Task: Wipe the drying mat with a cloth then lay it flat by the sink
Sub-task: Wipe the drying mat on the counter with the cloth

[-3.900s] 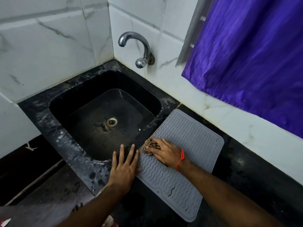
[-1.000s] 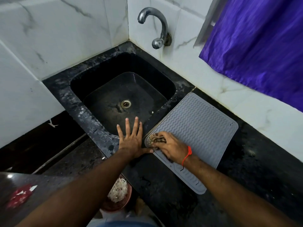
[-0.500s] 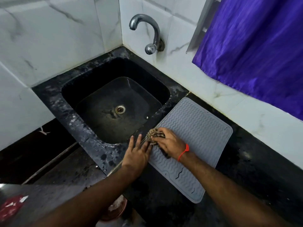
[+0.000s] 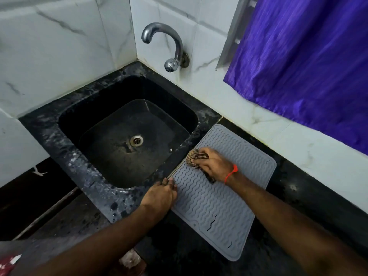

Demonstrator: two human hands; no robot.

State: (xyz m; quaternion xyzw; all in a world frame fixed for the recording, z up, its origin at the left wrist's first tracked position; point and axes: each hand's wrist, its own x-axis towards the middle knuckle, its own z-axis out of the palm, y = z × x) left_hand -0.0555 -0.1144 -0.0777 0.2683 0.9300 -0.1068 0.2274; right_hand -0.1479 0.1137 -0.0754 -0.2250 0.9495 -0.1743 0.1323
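A grey drying mat (image 4: 219, 200) with wavy ridges lies flat on the black counter, right of the sink (image 4: 127, 136). My right hand (image 4: 213, 166) presses a bunched brown patterned cloth (image 4: 194, 157) onto the mat near its sink-side edge. A red thread circles that wrist. My left hand (image 4: 161, 196) rests on the mat's left edge, fingers curled at the rim where mat and sink surround meet; whether it pinches the edge or only presses on it I cannot tell.
A chrome tap (image 4: 169, 46) juts from the white tiled wall above the black sink. A purple curtain (image 4: 308, 62) hangs at the upper right. The black counter (image 4: 298, 196) runs along the wall to the right. A bowl (image 4: 131, 263) sits below the counter's front edge.
My right hand has slid the cloth further up the mat along its sink-side edge. My left hand has drawn back from beside the cloth to lower on the mat's left edge, fingers curled.
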